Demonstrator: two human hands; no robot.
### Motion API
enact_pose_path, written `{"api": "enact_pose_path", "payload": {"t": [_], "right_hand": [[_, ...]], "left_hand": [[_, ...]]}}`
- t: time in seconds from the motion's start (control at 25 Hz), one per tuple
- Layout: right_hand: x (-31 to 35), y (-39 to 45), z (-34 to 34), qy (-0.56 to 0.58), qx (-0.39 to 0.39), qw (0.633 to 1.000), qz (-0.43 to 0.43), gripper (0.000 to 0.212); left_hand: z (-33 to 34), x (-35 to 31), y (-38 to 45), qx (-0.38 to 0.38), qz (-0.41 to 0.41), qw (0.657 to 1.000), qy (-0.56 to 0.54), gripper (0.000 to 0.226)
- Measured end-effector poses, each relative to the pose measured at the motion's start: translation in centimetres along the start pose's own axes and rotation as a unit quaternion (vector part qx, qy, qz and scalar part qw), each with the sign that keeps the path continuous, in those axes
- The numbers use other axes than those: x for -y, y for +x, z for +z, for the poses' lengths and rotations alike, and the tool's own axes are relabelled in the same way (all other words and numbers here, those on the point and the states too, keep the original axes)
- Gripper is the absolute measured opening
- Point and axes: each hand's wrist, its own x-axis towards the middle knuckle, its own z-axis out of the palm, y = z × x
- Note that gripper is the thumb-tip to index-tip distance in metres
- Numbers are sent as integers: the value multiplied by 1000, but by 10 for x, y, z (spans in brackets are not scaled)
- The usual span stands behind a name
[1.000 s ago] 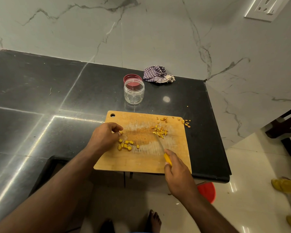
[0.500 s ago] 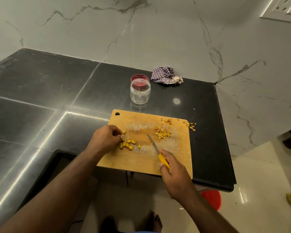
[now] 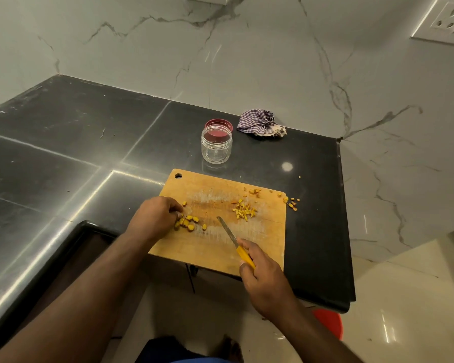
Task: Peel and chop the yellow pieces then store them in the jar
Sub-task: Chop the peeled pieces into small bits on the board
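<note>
With the knife (image 3: 233, 239) gripped by its yellow handle in the right hand (image 3: 265, 279) and the yellow pieces (image 3: 188, 223) gathered under the curled fingertips of the left hand (image 3: 155, 216) on the cutting board (image 3: 268, 231), one piece is best steadied and fingertips tucked back before slicing, the open jar (image 3: 216, 145) standing beyond the board.

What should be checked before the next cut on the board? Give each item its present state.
1. Knife held: right hand grips the yellow handle. Ok.
2. Blade clear of the left hand: apart. Ok.
3. Round yellow pieces steadied: left fingers curl beside them; a pinch cannot be seen. Cannot tell.
4. Chopped strips out of the blade's way: to its right. Ok.
5. Jar open and upright, lid behind it. Ok.
6. All pieces on the cutting board: scraps lie off its right corner. Not ok.
</note>
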Motion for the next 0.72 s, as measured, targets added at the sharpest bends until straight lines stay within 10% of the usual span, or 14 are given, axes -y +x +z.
{"api": "enact_pose_path", "payload": {"t": [0.72], "right_hand": [[22, -5, 15, 21, -92, 992, 86, 44]], "left_hand": [[23, -49, 28, 106, 117, 986, -55, 15]]}}
